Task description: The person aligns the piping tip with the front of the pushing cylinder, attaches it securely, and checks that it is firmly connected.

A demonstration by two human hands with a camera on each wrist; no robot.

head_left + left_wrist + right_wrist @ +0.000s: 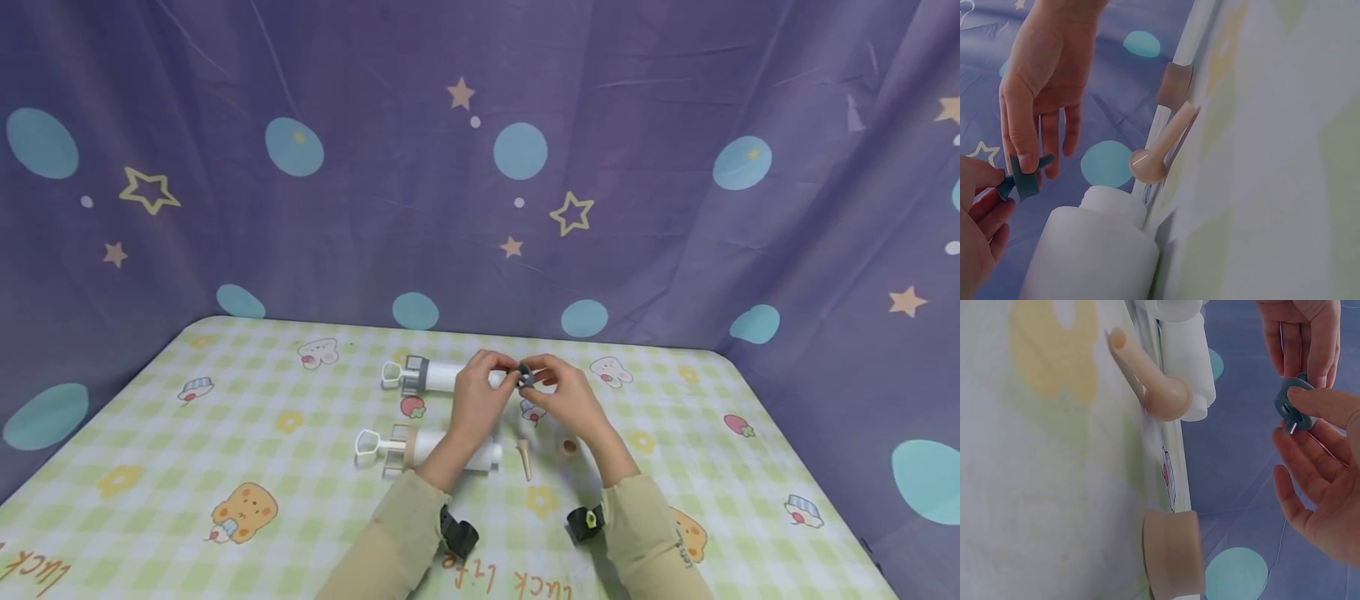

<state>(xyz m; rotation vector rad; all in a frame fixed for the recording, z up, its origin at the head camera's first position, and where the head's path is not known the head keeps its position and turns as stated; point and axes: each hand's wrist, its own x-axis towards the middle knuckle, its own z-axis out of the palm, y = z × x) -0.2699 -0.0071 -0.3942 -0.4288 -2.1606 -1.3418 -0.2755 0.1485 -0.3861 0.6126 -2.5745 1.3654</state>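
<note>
Dark fitting (1026, 184) partly behind fingers (1329, 405), farther white tube (442, 377) part-hidden

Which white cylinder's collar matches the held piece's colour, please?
The farther cylinder; its grey collar matches the held piece, whereas the nearer cylinder has a beige collar.

You have two hands (478, 400) (567, 402), two black wrist cameras (460, 537) (582, 524), two white plunger tubes (444, 377) (431, 445), one beige nozzle (1152, 378), one beige cap (1174, 555) and one grey ring (1025, 182).
</note>
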